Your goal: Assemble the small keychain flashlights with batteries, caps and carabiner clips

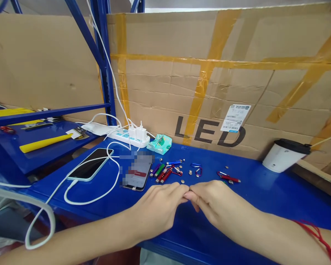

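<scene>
My left hand point(161, 206) and my right hand point(220, 200) meet fingertip to fingertip above the front of the blue table. Both are closed in a pinch, and whatever lies between the fingers is hidden. Just beyond them are red pen-like metal tubes point(165, 174), a green tube point(160, 170), a purple tube point(154, 169) and a blue tube point(174, 162). Small carabiner clips point(199, 171) and several round silver button cells point(190, 172) lie scattered nearby. To the right, another red tube point(231, 178) with a clip rests behind my right hand.
A phone point(138, 171) with a lit screen and a dark-screened phone point(92, 165) on a white cable lie left. Behind them are a power strip point(136, 137) and a green packet point(160, 143). A lidded paper cup point(284, 156) leans at right; cardboard point(160, 88) walls the back.
</scene>
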### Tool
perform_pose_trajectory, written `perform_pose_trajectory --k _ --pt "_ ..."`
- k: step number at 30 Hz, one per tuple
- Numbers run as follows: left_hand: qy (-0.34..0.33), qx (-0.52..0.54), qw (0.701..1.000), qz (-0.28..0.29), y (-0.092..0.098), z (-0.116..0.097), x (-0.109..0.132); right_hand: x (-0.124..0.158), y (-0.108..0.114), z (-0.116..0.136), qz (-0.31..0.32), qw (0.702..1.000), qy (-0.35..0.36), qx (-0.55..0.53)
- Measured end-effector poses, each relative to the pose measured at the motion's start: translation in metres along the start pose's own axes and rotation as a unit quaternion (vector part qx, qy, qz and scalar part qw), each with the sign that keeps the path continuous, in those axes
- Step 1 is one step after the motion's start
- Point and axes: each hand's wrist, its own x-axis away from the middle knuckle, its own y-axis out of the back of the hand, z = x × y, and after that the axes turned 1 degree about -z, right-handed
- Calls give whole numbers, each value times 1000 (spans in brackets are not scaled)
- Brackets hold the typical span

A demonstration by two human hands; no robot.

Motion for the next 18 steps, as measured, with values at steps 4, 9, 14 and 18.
perform_pose_trajectory --k 4,9,14,18 --pt "21 -2 1000 -3 1 6 0 -10 2 3 74 982 -105 -139" --pt "36 3 999 14 6 11 -13 -23 9 -4 150 935 -221 -233" --pt "101 20 994 42 1 17 -30 -24 4 -25 153 930 -237 -236" --pt "110 38 990 83 -1 20 -42 -15 -3 -36 139 920 -238 -280"
